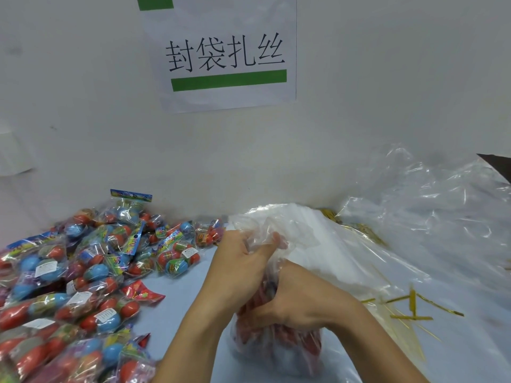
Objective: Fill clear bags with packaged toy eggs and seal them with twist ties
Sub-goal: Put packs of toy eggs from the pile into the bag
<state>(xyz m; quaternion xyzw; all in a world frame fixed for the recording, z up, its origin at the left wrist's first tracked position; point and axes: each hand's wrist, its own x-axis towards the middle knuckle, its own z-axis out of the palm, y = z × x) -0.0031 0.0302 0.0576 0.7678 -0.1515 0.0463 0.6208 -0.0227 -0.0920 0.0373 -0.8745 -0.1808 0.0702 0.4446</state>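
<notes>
A clear bag (pixel 279 346) with red and blue toy egg packs inside stands on the table in front of me. My left hand (pixel 243 261) grips the gathered top of the bag, thumb pressed over the bunched plastic. Just below it, my right hand (pixel 287 302) squeezes the bag's neck above the eggs. A large heap of packaged toy eggs (pixel 72 277) covers the table's left side. Gold twist ties (pixel 409 308) lie scattered at the right, under and beside loose plastic.
A stack of empty clear bags (pixel 431 217) spreads over the right side of the table. A paper sign (pixel 224 56) with a green bar hangs on the white wall behind. Pale blue table surface (pixel 182 313) shows between the egg heap and my arms.
</notes>
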